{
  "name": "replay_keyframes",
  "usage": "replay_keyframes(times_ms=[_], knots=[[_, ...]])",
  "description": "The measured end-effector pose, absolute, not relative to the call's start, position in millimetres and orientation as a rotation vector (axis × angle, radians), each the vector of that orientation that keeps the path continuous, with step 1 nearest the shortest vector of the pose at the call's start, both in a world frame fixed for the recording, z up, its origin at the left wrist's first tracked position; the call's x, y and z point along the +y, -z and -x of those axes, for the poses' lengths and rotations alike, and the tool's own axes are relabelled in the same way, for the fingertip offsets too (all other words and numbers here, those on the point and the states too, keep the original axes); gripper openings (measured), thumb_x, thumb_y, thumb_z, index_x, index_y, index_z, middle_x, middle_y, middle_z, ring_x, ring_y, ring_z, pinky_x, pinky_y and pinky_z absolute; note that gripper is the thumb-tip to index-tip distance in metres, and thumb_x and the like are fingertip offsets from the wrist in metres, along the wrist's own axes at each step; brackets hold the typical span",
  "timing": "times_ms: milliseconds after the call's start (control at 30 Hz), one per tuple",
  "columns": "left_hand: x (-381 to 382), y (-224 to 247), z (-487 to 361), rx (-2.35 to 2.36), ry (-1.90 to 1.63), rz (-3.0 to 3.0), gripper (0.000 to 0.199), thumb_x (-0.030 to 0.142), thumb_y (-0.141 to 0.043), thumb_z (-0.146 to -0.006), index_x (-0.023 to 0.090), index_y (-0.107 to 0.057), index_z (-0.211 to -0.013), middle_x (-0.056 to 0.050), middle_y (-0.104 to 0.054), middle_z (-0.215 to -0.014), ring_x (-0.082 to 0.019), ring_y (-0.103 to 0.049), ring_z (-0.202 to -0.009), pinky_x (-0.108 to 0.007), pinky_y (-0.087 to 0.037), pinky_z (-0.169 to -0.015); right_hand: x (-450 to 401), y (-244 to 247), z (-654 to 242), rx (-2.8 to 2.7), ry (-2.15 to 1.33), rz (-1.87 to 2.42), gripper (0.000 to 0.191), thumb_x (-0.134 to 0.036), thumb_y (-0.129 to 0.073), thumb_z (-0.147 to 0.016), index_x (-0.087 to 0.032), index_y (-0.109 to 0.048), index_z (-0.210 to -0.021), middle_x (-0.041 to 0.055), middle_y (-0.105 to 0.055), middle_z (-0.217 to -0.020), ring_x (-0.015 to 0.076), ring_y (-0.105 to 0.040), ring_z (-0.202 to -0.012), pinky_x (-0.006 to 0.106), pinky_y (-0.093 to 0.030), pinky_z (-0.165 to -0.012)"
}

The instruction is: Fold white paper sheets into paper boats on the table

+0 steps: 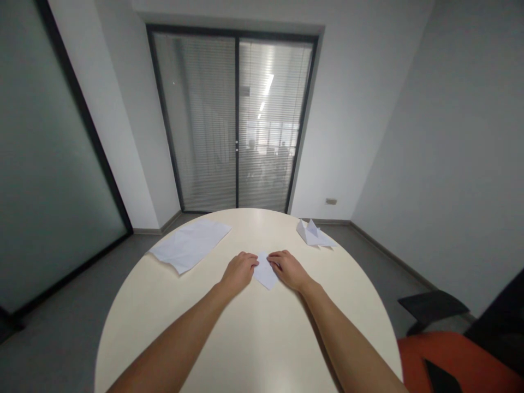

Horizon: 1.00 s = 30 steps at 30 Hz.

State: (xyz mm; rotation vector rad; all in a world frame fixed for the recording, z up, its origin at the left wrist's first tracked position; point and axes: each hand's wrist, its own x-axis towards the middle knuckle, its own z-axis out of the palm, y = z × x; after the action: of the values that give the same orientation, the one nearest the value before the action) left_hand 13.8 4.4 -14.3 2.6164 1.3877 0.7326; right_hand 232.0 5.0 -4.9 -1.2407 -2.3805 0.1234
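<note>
On the round table (254,344), in from its far edge, the paper (266,277) lies between the left hand (240,269) and right hand (290,269), each pinching one side, where light, even pressure should best prevent creases.

Small white paper (266,277): sides partly hidden by the left hand (241,269) and right hand (289,268).
Round surface (249,344): near rim cropped by the lower edge.
Orange-seated chair (462,352): cut off at right.
Shapes (282,154) behind blinds (204,114): too blurred to identify.
</note>
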Motion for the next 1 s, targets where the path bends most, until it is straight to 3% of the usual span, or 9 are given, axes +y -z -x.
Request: replay_keyframes(times_ms=[233,400,533,767,1000], knots=[[2.4,11.2,-11.8,1.258,-0.792,-2.615,0.031,0.006,-0.049,-0.086,0.019,-0.073,-0.101,-0.005,-0.073,-0.11,-0.022,-0.059,-0.106,-0.037,-0.046,-0.1,0.2,2.8,-220.5,-2.487,-0.125,1.096,0.04,-0.019,-0.041,-0.096,-0.02,-0.062,-0.13,0.0092,-0.059,-0.139,0.0233,-0.052,-0.125,0.04,-0.038,-0.108],[-0.2,9.9,-11.9,1.199,-0.805,-2.599,0.027,0.005,-0.052,-0.08,0.02,-0.07,-0.094,-0.006,-0.072,-0.103,-0.022,-0.059,-0.108,-0.034,-0.046,-0.098,-1.8,14.7,-213.0,-2.573,-0.364,1.407,0.058,-0.04,-0.027,-0.102,-0.016,-0.03,-0.155,0.0111,-0.024,-0.161,0.0296,-0.02,-0.149,0.055,-0.016,-0.119],[1.2,11.0,-10.2,1.211,-0.751,-2.588,0.028,0.008,-0.054,-0.082,0.022,-0.069,-0.102,-0.005,-0.072,-0.104,-0.022,-0.057,-0.116,-0.034,-0.044,-0.102,-4.4,15.6,-208.3,-2.543,-0.439,1.583,0.067,-0.052,-0.021,-0.101,-0.017,-0.017,-0.158,0.0083,-0.009,-0.164,0.0291,-0.003,-0.152,0.056,-0.004,-0.12],[9.3,13.9,-0.6,1.216,-0.692,-2.618,0.026,0.024,-0.047,-0.098,0.025,-0.07,-0.111,-0.005,-0.069,-0.121,-0.022,-0.055,-0.124,-0.036,-0.041,-0.106,-5.3,12.0,-209.6,-2.56,-0.434,1.548,0.066,-0.055,-0.019,-0.101,-0.021,-0.017,-0.158,0.0061,-0.01,-0.164,0.0266,-0.004,-0.152,0.053,-0.003,-0.121],[8.5,13.8,0.8,1.247,-0.671,-2.666,0.028,0.023,-0.05,-0.097,0.025,-0.069,-0.118,-0.005,-0.068,-0.124,-0.023,-0.055,-0.122,-0.037,-0.039,-0.107,-2.7,12.2,-225.8,-2.541,-0.453,1.529,0.067,-0.058,-0.022,-0.1,-0.022,-0.022,-0.157,0.0048,-0.016,-0.164,0.0311,-0.007,-0.151,0.055,-0.01,-0.12]])
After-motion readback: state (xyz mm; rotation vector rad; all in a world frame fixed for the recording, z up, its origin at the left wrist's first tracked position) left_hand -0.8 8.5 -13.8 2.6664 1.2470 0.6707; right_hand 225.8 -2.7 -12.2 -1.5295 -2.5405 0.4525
